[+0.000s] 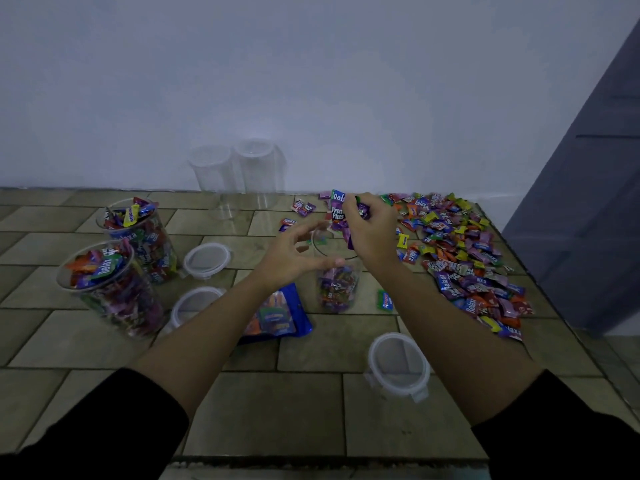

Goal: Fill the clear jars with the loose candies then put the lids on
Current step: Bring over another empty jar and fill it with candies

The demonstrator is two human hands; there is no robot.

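Note:
A clear jar (335,289) stands mid-table, partly filled with wrapped candies. My right hand (370,230) holds a bunch of candies (337,211) just above the jar's mouth. My left hand (294,254) hovers at the jar's left rim with fingers spread and relaxed, holding nothing. A big heap of loose candies (464,258) covers the table's right side. Two full jars (114,289) (142,237) stand at the left without lids. Two empty jars (216,181) (258,171) stand against the wall. Three clear lids (206,259) (194,303) (398,362) lie on the table.
A blue candy bag (280,317) lies flat under my left forearm. A single green candy (385,301) lies right of the jar. The tiled table (277,410) ends at a near edge below and a right edge beside a grey door (588,202).

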